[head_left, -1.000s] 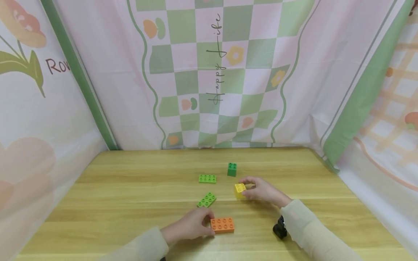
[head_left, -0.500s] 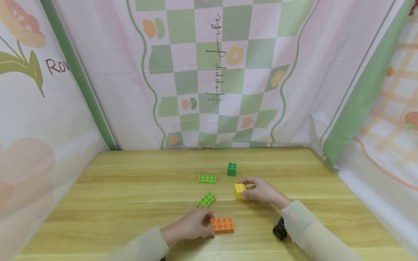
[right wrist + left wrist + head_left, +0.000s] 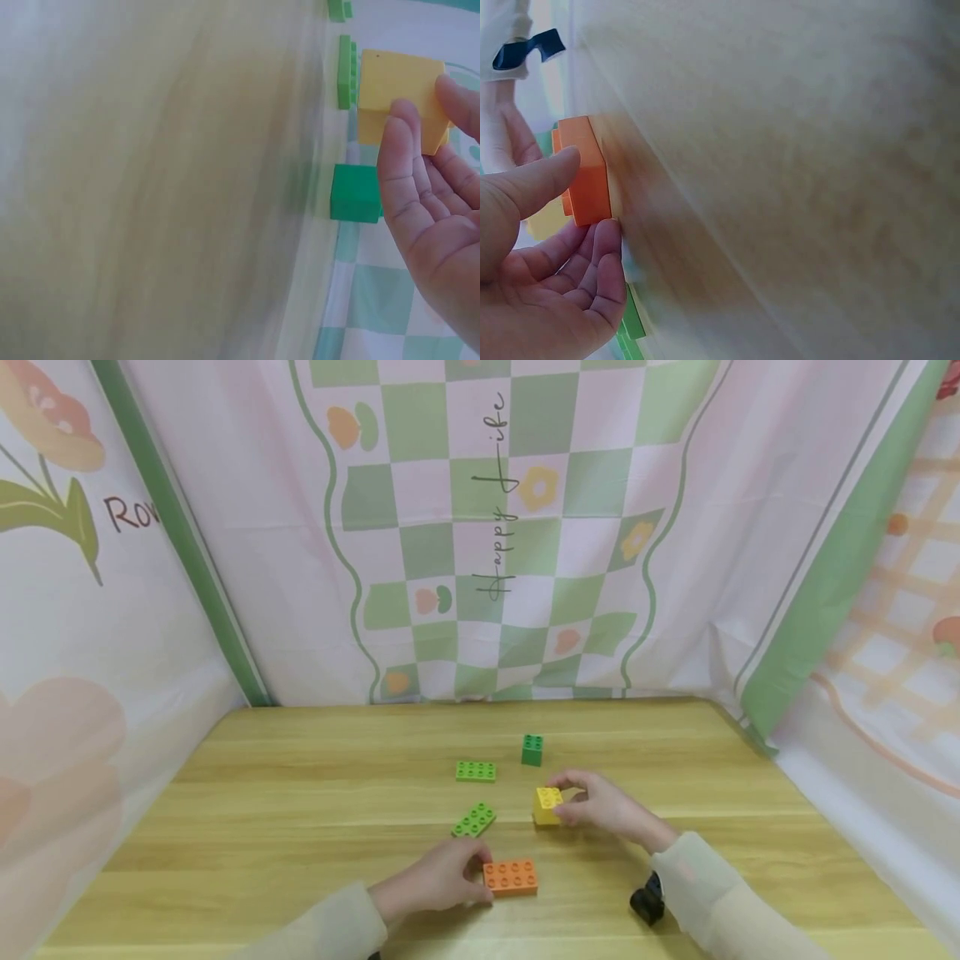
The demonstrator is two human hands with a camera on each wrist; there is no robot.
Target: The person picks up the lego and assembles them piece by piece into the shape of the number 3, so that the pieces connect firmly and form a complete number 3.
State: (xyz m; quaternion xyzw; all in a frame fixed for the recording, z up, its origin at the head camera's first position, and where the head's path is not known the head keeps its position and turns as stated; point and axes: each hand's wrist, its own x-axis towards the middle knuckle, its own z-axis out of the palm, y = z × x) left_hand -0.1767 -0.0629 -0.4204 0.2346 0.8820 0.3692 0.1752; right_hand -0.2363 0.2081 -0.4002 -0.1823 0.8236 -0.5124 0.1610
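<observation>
L hand (image 3: 438,877) has thumb & fingertips clamped on the left end of the orange eight-stud brick (image 3: 510,878), prob. to steady it w/ studs up & uncovered. R hand (image 3: 609,810) pinches the yellow four-stud brick (image 3: 547,807) btwn thumb & fingers, likely side-on so its studs stay clear; can't tell if its base touches the table (image 3: 300,793). Dark-green four-stud brick (image 3: 532,750): beyond R fingertips. Angled lime plate (image 3: 474,820): just past L fingertips; straight lime plate (image 3: 476,772): farther out.
</observation>
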